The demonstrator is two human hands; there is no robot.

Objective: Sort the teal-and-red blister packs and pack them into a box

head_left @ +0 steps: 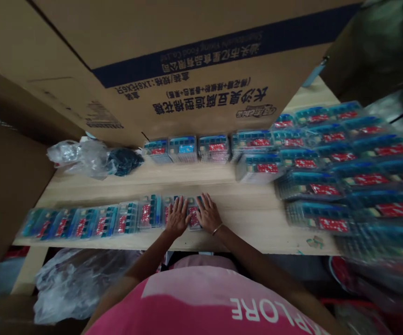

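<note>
My left hand (177,216) lies flat with spread fingers on a clear plastic pack (168,211) with a red and blue label. My right hand (208,213), a thin bracelet at its wrist, rests partly on the neighbouring pack (193,216). Those packs end a tilted, overlapping row (105,219) along the front of the light wooden table (201,193). Further packs (187,149) stand in a line at the back, and a large blurred pile (341,177) covers the right side. The hands hide parts of the packs beneath them.
A large cardboard carton (208,79) with blue stripe and Chinese print looms at the back. Crumpled clear plastic (83,158) and a dark bundle (124,161) lie back left. More cardboard flanks the left, a plastic bag (76,288) sits below the table edge, and my pink shirt (204,302) fills the bottom.
</note>
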